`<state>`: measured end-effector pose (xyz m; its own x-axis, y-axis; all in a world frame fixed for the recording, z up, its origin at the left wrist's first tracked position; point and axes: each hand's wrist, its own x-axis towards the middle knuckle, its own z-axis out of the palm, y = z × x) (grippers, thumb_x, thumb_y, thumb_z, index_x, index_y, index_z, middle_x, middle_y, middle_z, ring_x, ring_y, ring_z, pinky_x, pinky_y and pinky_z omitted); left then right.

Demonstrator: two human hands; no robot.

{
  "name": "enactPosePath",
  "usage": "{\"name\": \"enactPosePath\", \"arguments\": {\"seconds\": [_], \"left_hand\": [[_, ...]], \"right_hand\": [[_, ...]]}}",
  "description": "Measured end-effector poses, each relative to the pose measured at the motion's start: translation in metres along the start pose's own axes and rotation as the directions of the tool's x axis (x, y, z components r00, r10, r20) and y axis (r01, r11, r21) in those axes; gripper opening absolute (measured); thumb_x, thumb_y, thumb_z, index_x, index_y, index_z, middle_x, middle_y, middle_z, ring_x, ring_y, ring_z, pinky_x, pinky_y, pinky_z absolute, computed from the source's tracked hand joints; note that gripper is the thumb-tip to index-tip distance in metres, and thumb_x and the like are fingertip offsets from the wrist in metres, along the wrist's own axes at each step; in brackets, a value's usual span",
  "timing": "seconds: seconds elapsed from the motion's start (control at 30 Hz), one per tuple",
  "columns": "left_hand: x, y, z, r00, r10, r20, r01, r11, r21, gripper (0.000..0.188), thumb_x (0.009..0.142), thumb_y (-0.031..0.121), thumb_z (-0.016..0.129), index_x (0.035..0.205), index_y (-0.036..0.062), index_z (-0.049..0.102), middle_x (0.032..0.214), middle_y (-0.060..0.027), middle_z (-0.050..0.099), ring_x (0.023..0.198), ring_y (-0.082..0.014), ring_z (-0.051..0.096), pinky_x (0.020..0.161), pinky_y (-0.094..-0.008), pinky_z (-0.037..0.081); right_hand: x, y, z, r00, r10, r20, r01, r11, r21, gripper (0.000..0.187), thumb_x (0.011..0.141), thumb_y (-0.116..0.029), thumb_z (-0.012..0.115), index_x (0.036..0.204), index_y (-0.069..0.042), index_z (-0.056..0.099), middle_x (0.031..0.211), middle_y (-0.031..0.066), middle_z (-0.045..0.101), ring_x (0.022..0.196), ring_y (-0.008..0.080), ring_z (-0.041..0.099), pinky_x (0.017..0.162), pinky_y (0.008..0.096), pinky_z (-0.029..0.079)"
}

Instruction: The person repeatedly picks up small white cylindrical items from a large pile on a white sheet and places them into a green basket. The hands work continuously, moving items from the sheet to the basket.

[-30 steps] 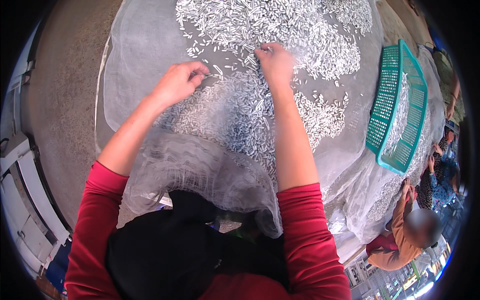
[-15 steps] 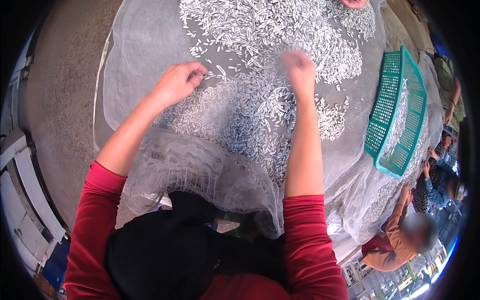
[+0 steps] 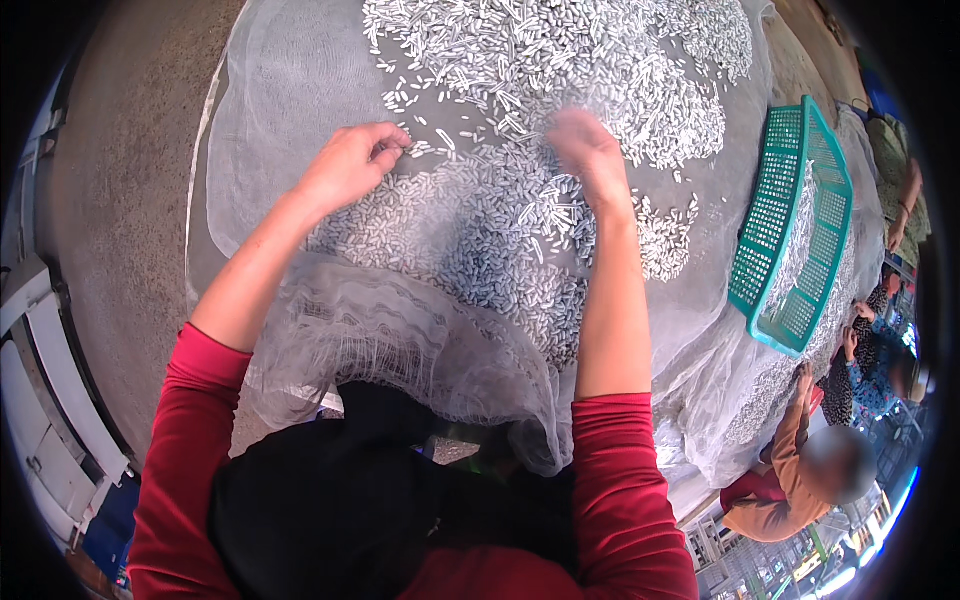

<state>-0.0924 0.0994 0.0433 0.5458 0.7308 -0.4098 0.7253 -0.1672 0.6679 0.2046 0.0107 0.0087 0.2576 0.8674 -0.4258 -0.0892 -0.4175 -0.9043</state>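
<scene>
Here's the left grip (image 3: 345, 163), palm down at the near-left edge of the scatter, fingers bent and the thumb tucked in close beneath them. Only a narrow gap at most there, and whether a piece is pinched in the fingertips, I can't tell. Over to the right grip (image 3: 588, 150), reaching in above the middle, and it's a blur: fingers bent downward, but how far they're open and what they have hold of, I can't tell either.

Around them, the small silvery-white pieces (image 3: 470, 235)! A broad, dense spread runs from between the forearms back toward the body, with a few strays just beside the left fingertips. Past both hands there's a brighter heap (image 3: 540, 50) of the same pieces, reaching the top edge, and a smaller patch (image 3: 665, 245) sits right of the right forearm.

Under it all, sheer white mesh (image 3: 275, 110) covers the grey surface (image 3: 204, 262), bunching into folds on the near side. Out right, a tilted-looking green basket (image 3: 770, 200), perforated all over, with more pale pieces inside. Beyond it, a co-worker in an orange-brown top (image 3: 775, 520) reaches to another spread of pieces (image 3: 755, 410), with a blue patterned sleeve (image 3: 878, 385) farther along.
</scene>
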Motion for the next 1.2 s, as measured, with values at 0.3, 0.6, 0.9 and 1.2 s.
{"name": "enactPosePath", "arguments": {"seconds": [0.3, 0.6, 0.9, 1.2], "left_hand": [[0.0, -0.001, -0.001, 1.0, 0.018, -0.013, -0.018, 0.999, -0.031, 0.022, 0.088, 0.013, 0.055, 0.107, 0.0045, 0.064, 0.094, -0.016, 0.068, 0.086, -0.0274, 0.065, 0.079, -0.0363, 0.05], [-0.004, 0.006, 0.0, 0.999, 0.036, -0.031, -0.035, 0.999, 0.002, 0.022, 0.088, 0.013, 0.056, 0.106, 0.0041, 0.064, 0.095, -0.0157, 0.068, 0.086, -0.0271, 0.065, 0.079, -0.0362, 0.05], [-0.004, 0.023, 0.005, 0.999, 0.033, 0.011, -0.033, 0.998, 0.054, 0.021, 0.088, 0.013, 0.057, 0.106, 0.0049, 0.064, 0.096, -0.0105, 0.069, 0.085, -0.0216, 0.064, 0.078, -0.0341, 0.05], [-0.007, 0.03, 0.013, 0.997, 0.074, 0.004, -0.075, 0.997, 0.028, 0.023, 0.088, 0.014, 0.056, 0.107, 0.0049, 0.064, 0.096, -0.0147, 0.068, 0.086, -0.0252, 0.065, 0.079, -0.0357, 0.05]], "right_hand": [[0.015, 0.001, 0.019, 0.894, -0.32, 0.313, 0.368, 0.127, -0.921, 0.019, 0.079, -0.014, 0.063, 0.095, -0.021, 0.069, 0.095, 0.0059, 0.067, 0.08, 0.0271, 0.066, 0.071, 0.0383, 0.053], [-0.016, -0.01, -0.011, 0.994, 0.032, 0.109, -0.053, 0.978, 0.202, 0.026, 0.076, -0.014, 0.069, 0.098, 0.0, 0.065, 0.082, 0.0016, 0.061, 0.07, 0.0121, 0.05, 0.059, 0.0259, 0.038], [-0.039, 0.025, -0.038, 0.994, -0.042, -0.105, 0.01, 0.956, -0.293, 0.022, 0.077, -0.025, 0.073, 0.093, -0.01, 0.069, 0.072, 0.0032, 0.063, 0.06, 0.0175, 0.054, 0.056, 0.0288, 0.042], [-0.047, 0.024, -0.04, 0.994, 0.065, 0.091, -0.085, 0.969, 0.233, 0.014, 0.079, -0.016, 0.07, 0.092, -0.011, 0.067, 0.069, -0.0011, 0.057, 0.062, 0.009, 0.052, 0.055, 0.0231, 0.041]]}}
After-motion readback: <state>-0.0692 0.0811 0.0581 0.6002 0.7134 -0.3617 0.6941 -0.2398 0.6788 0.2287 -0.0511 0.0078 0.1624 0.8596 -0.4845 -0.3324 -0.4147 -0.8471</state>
